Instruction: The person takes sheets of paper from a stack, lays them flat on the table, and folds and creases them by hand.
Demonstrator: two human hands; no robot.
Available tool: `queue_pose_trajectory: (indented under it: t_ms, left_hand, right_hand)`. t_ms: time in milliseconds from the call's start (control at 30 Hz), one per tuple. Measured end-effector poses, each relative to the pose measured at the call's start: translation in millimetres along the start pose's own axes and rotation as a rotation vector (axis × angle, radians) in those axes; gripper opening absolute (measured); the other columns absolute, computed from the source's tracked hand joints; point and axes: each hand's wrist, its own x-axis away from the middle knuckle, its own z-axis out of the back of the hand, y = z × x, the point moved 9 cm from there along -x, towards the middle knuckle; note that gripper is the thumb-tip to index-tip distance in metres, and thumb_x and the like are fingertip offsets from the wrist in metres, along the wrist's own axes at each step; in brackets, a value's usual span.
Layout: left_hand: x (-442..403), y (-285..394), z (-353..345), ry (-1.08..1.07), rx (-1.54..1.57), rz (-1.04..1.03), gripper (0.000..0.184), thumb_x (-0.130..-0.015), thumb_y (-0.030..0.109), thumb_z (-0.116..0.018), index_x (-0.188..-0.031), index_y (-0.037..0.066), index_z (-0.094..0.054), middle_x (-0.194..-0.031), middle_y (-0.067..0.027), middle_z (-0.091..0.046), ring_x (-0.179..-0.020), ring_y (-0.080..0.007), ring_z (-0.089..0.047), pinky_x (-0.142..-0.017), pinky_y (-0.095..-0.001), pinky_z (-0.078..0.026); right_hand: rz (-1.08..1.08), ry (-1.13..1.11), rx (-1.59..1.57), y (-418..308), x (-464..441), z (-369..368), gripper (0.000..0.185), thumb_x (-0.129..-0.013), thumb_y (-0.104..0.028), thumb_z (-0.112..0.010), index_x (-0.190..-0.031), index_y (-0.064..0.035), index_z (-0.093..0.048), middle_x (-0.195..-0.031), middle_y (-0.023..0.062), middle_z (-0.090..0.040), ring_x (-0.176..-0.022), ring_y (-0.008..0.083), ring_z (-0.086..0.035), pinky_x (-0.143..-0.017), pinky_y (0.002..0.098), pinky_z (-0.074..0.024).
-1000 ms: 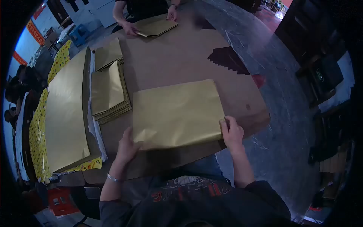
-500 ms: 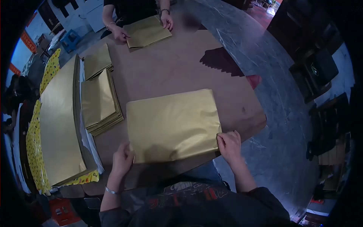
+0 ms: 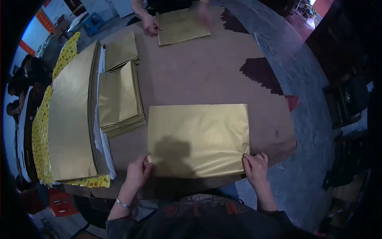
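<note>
A gold paper sheet lies on the brown table in front of me, with a shadow over its lower left. My left hand pinches its lower left edge between thumb and fingers. At the lower right edge, my right hand grips the paper, and creases spread from that spot. Whether the paper is one layer or folded I cannot tell. To the left is a stack of folded gold paper, with a smaller gold stack behind it.
A tall pile of large gold sheets rests on yellow patterned wrapping at the left. Across the table, a co-worker's hand holds another gold paper; their other hand is blurred. Dark torn patches mark the table's right side.
The view has shifted. My paper now lies squarer to me, with both hands still at its near corners. The co-worker's paper is turned differently, and one of their hands has moved over it.
</note>
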Motion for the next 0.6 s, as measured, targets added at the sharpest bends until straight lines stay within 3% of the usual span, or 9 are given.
queue_pose_trajectory:
  t_ms: [67, 367, 600]
  left_hand:
    - [3.6, 1.4, -3.5, -0.008, -0.014, -0.108, 0.034, -0.087, 0.01, -0.063, -0.121, 0.006, -0.057, -0.074, -0.0165, -0.064, -0.071, -0.0357, -0.068, -0.064, -0.0443, -0.053]
    - [20.7, -6.5, -11.9, -0.153, 0.09, 0.06, 0.037, -0.086, 0.014, -0.064, -0.121, 0.005, -0.058, -0.078, -0.0172, -0.066, -0.073, -0.0348, -0.069, -0.064, -0.0416, -0.055]
    - [18.1, -14.1, -15.6, -0.155, 0.097, 0.069, 0.04, -0.086, 0.014, -0.065, -0.124, 0.005, -0.056, -0.077, -0.0165, -0.066, -0.074, -0.0344, -0.069, -0.064, -0.0409, -0.055]
  right_hand:
    - [-0.009, -0.02, 0.02, 1.7, -0.2, -1.8, 0.013, -0.087, -0.015, -0.068, -0.097, -0.0077, -0.071, -0.078, 0.0083, -0.07, -0.078, 0.0247, -0.063, -0.097, 0.0489, -0.0391]
    - [0.047, -0.103, 0.012, 5.2, 1.7, -4.3, 0.013, -0.087, -0.01, -0.066, -0.098, -0.0038, -0.07, -0.074, 0.0107, -0.064, -0.075, 0.0276, -0.06, -0.099, 0.0488, -0.0388]
    - [0.036, -0.13, 0.005, 5.4, 2.5, -5.2, 0.013, -0.087, -0.008, -0.065, -0.098, -0.0042, -0.07, -0.074, 0.0107, -0.063, -0.074, 0.0278, -0.06, -0.1, 0.0489, -0.0381]
